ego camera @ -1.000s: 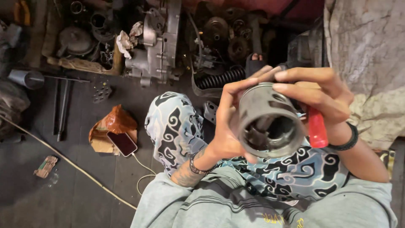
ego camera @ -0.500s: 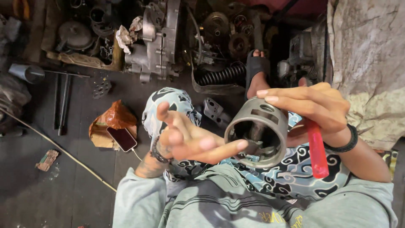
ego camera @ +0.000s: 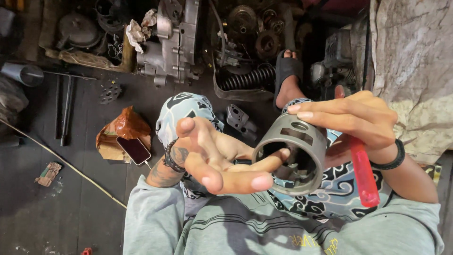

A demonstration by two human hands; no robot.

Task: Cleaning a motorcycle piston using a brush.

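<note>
On the floor at the left lie a phone [ego camera: 134,150] and an orange wrapper [ego camera: 126,126]. The left hand [ego camera: 214,158] is palm up, fingers spread, one fingertip at the mouth of the grey metal cylinder [ego camera: 292,153]. The right hand [ego camera: 351,120] pinches this cylinder by its upper rim above the lap, a red tool handle [ego camera: 364,172] seemingly tucked under that palm. The bore looks under inspection; feeling inside it calls for a steady grip.
</note>
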